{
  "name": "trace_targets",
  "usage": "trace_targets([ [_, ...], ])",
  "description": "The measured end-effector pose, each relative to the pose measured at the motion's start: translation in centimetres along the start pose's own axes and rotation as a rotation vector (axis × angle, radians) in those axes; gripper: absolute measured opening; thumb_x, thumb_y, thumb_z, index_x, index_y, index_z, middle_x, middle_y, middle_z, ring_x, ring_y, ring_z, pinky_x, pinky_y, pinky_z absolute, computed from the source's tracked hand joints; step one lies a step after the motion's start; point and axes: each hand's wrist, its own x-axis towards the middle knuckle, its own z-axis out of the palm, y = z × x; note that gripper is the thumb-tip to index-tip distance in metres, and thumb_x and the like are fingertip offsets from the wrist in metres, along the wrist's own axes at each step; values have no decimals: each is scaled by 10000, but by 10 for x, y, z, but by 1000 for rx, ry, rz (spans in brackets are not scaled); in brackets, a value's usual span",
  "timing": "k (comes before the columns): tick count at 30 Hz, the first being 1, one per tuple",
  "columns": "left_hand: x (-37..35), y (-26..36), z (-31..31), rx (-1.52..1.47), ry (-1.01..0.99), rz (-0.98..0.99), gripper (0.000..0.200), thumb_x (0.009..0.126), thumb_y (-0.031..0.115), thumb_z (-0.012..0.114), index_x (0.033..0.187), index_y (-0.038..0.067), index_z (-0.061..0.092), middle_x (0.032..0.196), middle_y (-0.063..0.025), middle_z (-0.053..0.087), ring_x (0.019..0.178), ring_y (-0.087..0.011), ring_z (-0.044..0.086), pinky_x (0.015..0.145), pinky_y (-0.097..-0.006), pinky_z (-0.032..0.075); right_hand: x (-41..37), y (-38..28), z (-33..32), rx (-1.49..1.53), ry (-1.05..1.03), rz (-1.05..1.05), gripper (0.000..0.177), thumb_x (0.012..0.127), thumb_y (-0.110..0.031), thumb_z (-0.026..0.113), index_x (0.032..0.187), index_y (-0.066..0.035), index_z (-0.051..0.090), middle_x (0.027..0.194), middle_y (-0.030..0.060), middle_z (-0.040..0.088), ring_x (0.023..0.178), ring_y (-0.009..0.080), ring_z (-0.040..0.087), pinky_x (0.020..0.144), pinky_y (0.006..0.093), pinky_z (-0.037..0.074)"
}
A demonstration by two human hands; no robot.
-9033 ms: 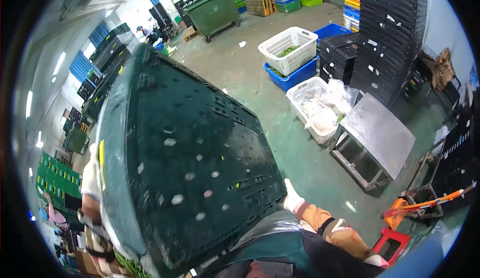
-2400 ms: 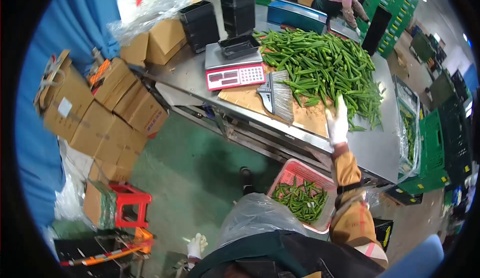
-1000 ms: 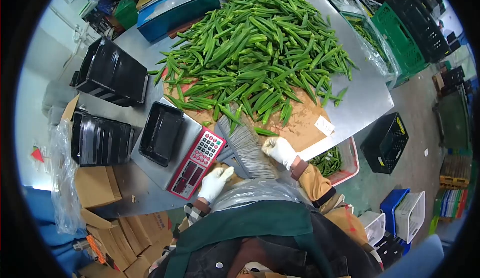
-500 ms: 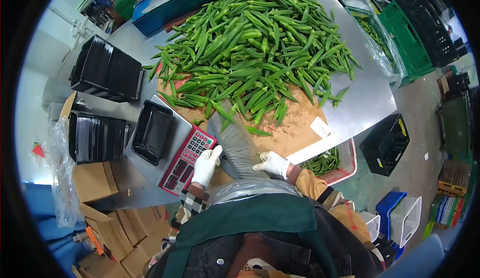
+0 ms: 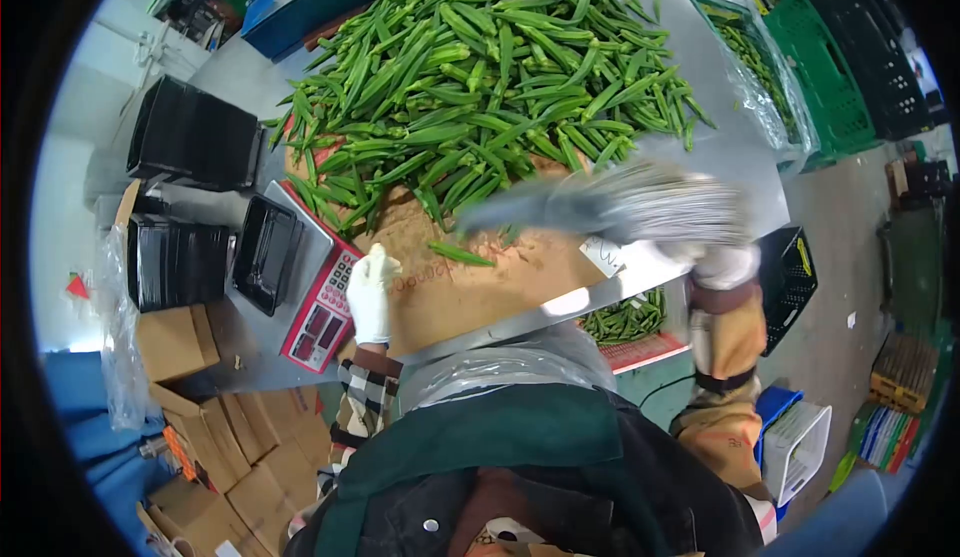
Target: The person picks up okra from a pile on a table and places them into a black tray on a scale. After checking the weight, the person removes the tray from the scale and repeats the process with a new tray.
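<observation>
My right hand (image 5: 722,265), in a white glove, is closed on a grey brush-like thing (image 5: 670,207) with fine strands, blurred by motion. Its darker narrow end points left over the brown cardboard (image 5: 470,302). My left hand (image 5: 371,295), also gloved in white, is above the cardboard's left edge, beside the red-and-white scale (image 5: 325,322). Its fingers are loosely bent and slightly apart, with nothing visible in them. A single okra pod (image 5: 460,254) lies on the cardboard, in front of a large heap of okra (image 5: 500,87).
A black tray (image 5: 266,255) sits on the scale, with stacks of black trays (image 5: 190,137) to its left. Below the table's front edge is a crate of okra (image 5: 630,319). Green crates (image 5: 815,72) stand at right; cardboard boxes (image 5: 250,457) lie lower left.
My right hand has swung right and outward with the grey brush-like thing, which was between both hands. My left hand has shifted left and up, away from it. The view has tilted slightly.
</observation>
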Motion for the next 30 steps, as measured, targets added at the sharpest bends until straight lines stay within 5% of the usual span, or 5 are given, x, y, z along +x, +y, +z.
trace_targets([
  [2,6,-44,4,197,74,23,467,1008,378,656,1197,-48,642,1150,-148,703,1071,-194,655,961,-322,495,-6,-23,-12,-661,210,-433,343,960,-180,700,1244,-8,613,989,70,707,775,128,657,639,255,539],
  [11,-14,-38,21,323,70,-10,684,978,363,691,1446,-88,477,1438,-233,566,1312,-266,572,1117,-358,419,29,90,-204,-679,703,96,207,1017,-230,648,1038,-27,682,764,12,677,593,59,556,529,230,441],
  [19,-21,-33,27,708,-1,39,672,973,471,640,1400,-41,560,1383,-223,613,1278,-338,586,1107,-403,423,-25,210,-51,-1550,477,-198,475,804,-162,821,1200,21,635,1041,149,713,927,198,667,825,355,547],
  [22,-18,-36,23,670,-9,28,654,974,474,636,1378,-37,582,1376,-225,616,1280,-340,584,1099,-407,428,-51,199,-82,-639,532,167,204,857,-13,745,1012,24,617,980,85,718,863,160,658,794,311,545],
  [30,-10,-45,17,597,24,42,599,972,460,644,1309,-35,641,1282,-217,673,1244,-332,612,1083,-405,438,-86,107,-92,-1948,326,651,633,690,-336,883,1239,-90,687,1114,147,708,1035,332,680,871,423,558],
])
